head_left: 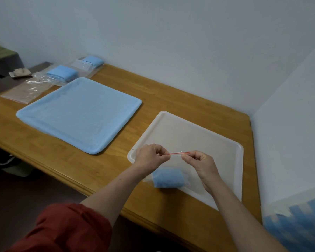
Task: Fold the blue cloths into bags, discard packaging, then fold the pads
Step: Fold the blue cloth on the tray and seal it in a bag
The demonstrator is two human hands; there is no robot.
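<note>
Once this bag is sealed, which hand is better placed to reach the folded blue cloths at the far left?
Probably the left hand: it pinches the bag on the side nearer the folded blue cloths; the right hand would have to cross over.

The left hand (149, 157) covers the near-left rim of the white tray (204, 128) and one end of the blue cloth (168, 179) inside the zip bag (176, 154). Far left of the tray, the desk (171, 91) runs off the picture's edge, and the label on the farthest bag (82, 67) is too small to read. Right of the tray, a blue patch (298, 224) is only a blur.
</note>
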